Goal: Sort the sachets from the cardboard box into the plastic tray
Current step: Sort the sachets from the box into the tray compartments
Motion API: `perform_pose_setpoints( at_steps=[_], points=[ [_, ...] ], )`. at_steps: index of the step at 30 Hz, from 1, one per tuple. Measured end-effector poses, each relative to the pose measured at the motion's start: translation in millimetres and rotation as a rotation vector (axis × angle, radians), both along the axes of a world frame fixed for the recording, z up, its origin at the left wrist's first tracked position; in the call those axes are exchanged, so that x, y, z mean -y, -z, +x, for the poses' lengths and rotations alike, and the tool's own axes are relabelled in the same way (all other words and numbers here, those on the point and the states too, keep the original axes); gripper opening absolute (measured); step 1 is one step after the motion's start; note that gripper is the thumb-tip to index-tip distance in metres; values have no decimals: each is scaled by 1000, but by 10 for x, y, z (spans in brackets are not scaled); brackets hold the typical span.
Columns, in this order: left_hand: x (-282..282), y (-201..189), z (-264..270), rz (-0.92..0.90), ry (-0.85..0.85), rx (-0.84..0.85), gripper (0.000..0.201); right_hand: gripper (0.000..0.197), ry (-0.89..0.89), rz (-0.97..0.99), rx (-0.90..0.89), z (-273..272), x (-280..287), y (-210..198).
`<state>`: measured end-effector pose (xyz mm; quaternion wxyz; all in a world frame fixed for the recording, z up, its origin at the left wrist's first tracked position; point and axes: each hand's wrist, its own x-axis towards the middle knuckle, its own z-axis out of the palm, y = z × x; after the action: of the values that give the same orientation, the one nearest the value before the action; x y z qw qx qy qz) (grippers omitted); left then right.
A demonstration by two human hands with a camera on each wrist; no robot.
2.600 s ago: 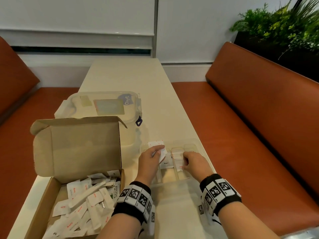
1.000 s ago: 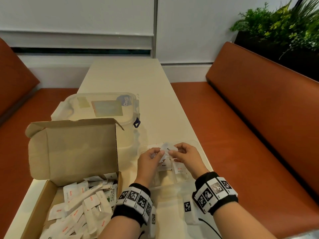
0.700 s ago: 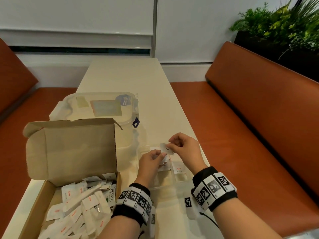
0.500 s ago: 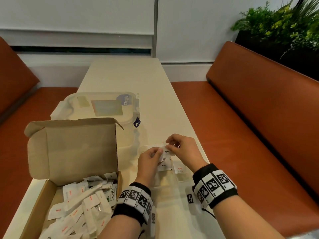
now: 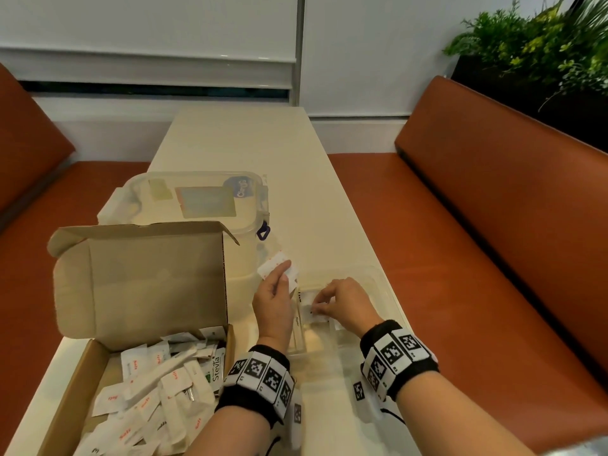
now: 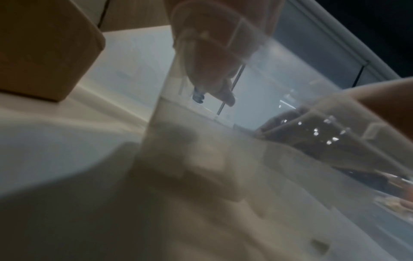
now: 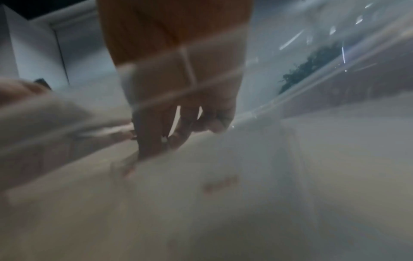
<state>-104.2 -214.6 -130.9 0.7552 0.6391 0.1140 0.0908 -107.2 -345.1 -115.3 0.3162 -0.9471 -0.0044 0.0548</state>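
In the head view my left hand (image 5: 282, 272) is raised at the far left corner of the clear plastic tray (image 5: 383, 284) and pinches a small stack of white sachets (image 5: 274, 265). My right hand (image 5: 316, 307) reaches down into a middle compartment of the tray, fingertips curled on one white sachet (image 5: 318, 318) that lies there. More sachets lie in the tray beside it. The open cardboard box (image 5: 138, 284) at the left holds several loose sachets (image 5: 158, 386). The right wrist view shows my fingers (image 7: 154, 134) blurred through the tray wall.
A clear lidded container (image 5: 197, 199) stands behind the cardboard box. The table (image 5: 250, 139) runs on to the wall. Orange bench seats (image 5: 460, 258) flank it, and plants (image 5: 539, 44) stand at the back right.
My right hand took a sachet from the stack in my left hand and lowered it into the tray. My left hand drew up and to the left with the remaining sachets.
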Motion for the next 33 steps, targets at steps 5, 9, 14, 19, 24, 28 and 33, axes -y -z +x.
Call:
perform_pose_setpoints(
  at_steps=[5,9,14,19,24,28,33],
  points=[
    [-5,31,7,18,43,-3,31,13,30,-83,26,23,-46,133],
    [-1,23,11,21,79,-19,34,9,4,-122,66,13,-61,134],
    [-4,23,8,32,103,-31,39,15,-105,-210,71,-9,-83,90],
    [6,3,0,43,124,-17,40,9,-105,-242,77,-27,-92,113],
    [-4,12,-3,59,145,-14,46,8,-89,-259,96,-27,-127,115],
    [3,-20,-25,27,148,-16,52,9,-90,-250,96,-26,-119,125],
    [-4,5,-27,-25,171,-2,59,9,45,5,76,-6,-106,58]
  ],
)
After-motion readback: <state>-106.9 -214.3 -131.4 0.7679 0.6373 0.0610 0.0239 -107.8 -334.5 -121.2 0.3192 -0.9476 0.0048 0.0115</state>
